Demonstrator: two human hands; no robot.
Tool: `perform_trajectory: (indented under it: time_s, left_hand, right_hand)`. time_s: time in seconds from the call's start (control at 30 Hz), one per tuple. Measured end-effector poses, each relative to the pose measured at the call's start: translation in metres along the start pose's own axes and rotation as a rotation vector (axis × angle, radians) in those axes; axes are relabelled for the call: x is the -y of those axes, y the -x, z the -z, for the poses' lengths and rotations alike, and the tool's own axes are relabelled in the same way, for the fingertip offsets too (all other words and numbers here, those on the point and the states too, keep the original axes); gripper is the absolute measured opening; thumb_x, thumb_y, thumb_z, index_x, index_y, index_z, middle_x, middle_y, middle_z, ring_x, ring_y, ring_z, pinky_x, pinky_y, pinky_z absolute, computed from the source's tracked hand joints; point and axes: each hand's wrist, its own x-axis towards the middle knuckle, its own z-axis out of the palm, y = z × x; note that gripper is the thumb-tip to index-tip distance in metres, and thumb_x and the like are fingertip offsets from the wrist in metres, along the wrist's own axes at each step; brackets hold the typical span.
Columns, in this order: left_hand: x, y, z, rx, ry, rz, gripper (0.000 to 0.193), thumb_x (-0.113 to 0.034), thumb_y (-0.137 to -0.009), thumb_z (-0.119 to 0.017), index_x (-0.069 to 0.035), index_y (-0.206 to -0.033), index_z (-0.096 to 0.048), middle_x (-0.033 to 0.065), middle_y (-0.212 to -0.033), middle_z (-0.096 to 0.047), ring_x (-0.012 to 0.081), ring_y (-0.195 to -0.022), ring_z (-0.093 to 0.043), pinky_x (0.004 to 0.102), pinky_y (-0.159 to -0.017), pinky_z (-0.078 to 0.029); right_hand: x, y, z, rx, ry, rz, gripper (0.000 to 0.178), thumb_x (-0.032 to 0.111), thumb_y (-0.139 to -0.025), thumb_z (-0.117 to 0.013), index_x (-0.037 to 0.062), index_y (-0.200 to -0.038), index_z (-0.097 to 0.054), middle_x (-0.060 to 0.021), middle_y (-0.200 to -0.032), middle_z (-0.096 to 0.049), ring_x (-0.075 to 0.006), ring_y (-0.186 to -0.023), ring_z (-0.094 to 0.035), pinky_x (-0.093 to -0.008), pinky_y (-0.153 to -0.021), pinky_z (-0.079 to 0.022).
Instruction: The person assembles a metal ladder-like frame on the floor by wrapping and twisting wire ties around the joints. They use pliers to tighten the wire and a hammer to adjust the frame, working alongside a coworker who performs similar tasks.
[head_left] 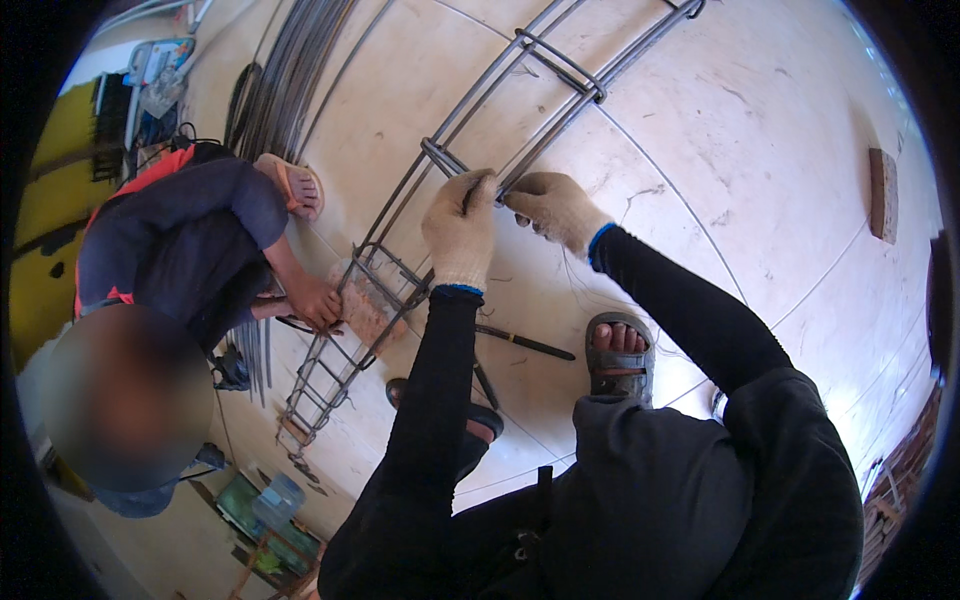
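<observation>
A long rebar cage [405, 195], made of grey bars with rectangular stirrups, runs slantwise from lower left to upper right. My left hand [460, 228], in a cream knit glove with a blue cuff, is closed in a pinch beside one stirrup. Facing it, my right hand [558, 210], gloved alike, has its bent fingertips at the same bar joint. What sits between the fingers of either hand is too small and hidden to name. Just below lies a hand tool with dark handles [525, 342], its other end partly covered by my left forearm.
At left a co-worker squats, one bare hand [318, 303] on the cage's lower part. A reddish block [368, 305] lies under the cage. Loose bars [295, 75] lie at the upper left, a brick [882, 195] at far right. Thin wires are scattered near my sandal [620, 375].
</observation>
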Motion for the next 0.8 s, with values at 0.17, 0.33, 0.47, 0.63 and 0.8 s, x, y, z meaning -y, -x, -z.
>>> perform_trajectory:
  time_s: [0.17,0.33,0.47,0.63,0.8]
  left_hand:
    - [0.01,0.006,0.005,-0.018,0.119,0.012,0.017,-0.012,-0.096,-0.076,-0.003,-0.11,-0.078,0.0112,-0.103,-0.077,0.0222,-0.095,-0.073,0.0352,-0.088,-0.057]
    - [0.013,0.009,0.011,-0.011,-0.173,-0.334,0.027,-0.008,-0.09,-0.08,-0.006,-0.116,-0.078,0.008,-0.104,-0.073,0.0212,-0.098,-0.07,0.0334,-0.087,-0.056]
    - [0.014,0.01,0.015,0.058,-0.113,-0.198,0.033,-0.004,-0.084,-0.083,-0.008,-0.117,-0.079,0.0079,-0.107,-0.074,0.021,-0.099,-0.07,0.0332,-0.089,-0.057]
    - [0.022,0.01,0.012,0.063,0.088,-0.114,0.031,-0.003,-0.082,-0.086,-0.008,-0.113,-0.081,0.009,-0.108,-0.076,0.0207,-0.1,-0.071,0.0329,-0.091,-0.057]
    - [0.032,0.012,0.004,-0.026,0.092,-0.181,0.027,0.002,-0.08,-0.087,-0.007,-0.105,-0.083,0.0095,-0.104,-0.077,0.0211,-0.098,-0.072,0.0321,-0.086,-0.059]
  right_hand:
    - [-0.012,0.006,-0.018,-0.258,0.314,0.209,0.031,0.025,-0.097,-0.062,0.002,-0.11,-0.077,-0.018,-0.093,-0.076,-0.0304,-0.086,-0.073,-0.043,-0.081,-0.058]
    - [-0.009,-0.003,-0.019,-0.228,0.52,0.227,0.027,0.021,-0.098,-0.056,0.0076,-0.108,-0.077,-0.0207,-0.103,-0.075,-0.0437,-0.098,-0.071,-0.0539,-0.088,-0.056]
    - [-0.008,-0.003,-0.013,-0.23,0.664,0.313,0.026,0.021,-0.099,-0.057,0.0105,-0.11,-0.077,-0.0202,-0.104,-0.075,-0.0433,-0.099,-0.071,-0.0531,-0.089,-0.056]
    - [-0.015,0.004,-0.014,-0.24,0.585,0.375,0.025,0.023,-0.1,-0.057,0.0127,-0.113,-0.077,-0.019,-0.104,-0.076,-0.044,-0.099,-0.071,-0.0533,-0.088,-0.056]
    - [-0.013,0.016,-0.033,-0.356,0.584,0.191,0.028,0.022,-0.101,-0.058,0.0062,-0.117,-0.074,-0.0239,-0.101,-0.075,-0.0433,-0.095,-0.072,-0.0491,-0.085,-0.057]
